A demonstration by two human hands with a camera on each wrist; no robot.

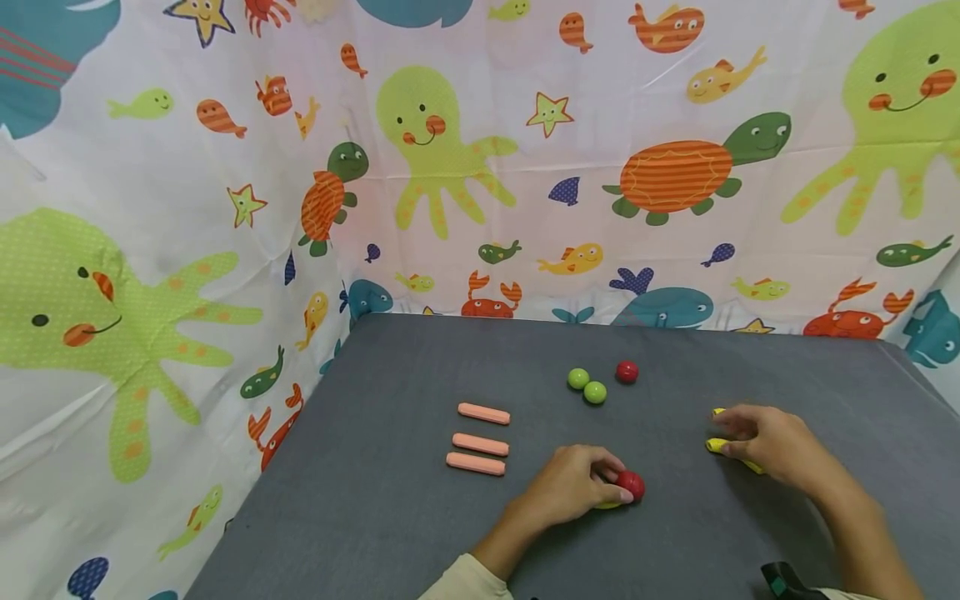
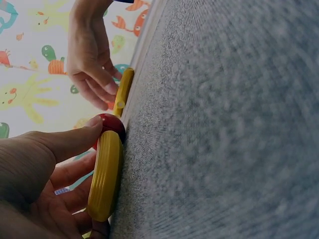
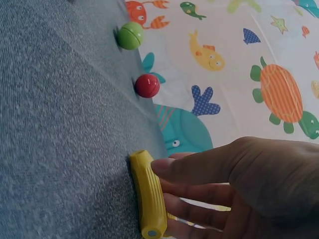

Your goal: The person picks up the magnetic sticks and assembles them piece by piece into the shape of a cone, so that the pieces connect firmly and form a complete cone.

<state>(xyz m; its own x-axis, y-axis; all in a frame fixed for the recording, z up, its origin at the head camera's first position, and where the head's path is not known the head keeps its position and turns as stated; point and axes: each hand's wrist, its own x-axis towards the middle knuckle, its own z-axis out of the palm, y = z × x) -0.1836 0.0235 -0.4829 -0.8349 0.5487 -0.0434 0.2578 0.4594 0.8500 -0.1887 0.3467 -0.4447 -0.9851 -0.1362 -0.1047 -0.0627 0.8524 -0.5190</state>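
Observation:
My left hand (image 1: pixel 609 492) lies near the table's front middle, fingers curled round a ribbed yellow piece (image 2: pixel 104 174). Its fingertip touches a red ball (image 1: pixel 631 484) lying against that piece's end. To the right, my right hand (image 1: pixel 731 437) grips a yellow stick (image 1: pixel 717 447) that lies on the grey table (image 1: pixel 390 517); the right wrist view shows a fingertip on the stick (image 3: pixel 147 196) and more fingers behind it. The tip of a second yellow stick (image 1: pixel 718 412) pokes out beyond the fingers.
Three pink sticks (image 1: pixel 480 439) lie in a row left of my left hand. Two green balls (image 1: pixel 587 386) and another red ball (image 1: pixel 627 372) sit further back. A sea-animal cloth (image 1: pixel 525 167) hangs behind and left of the table.

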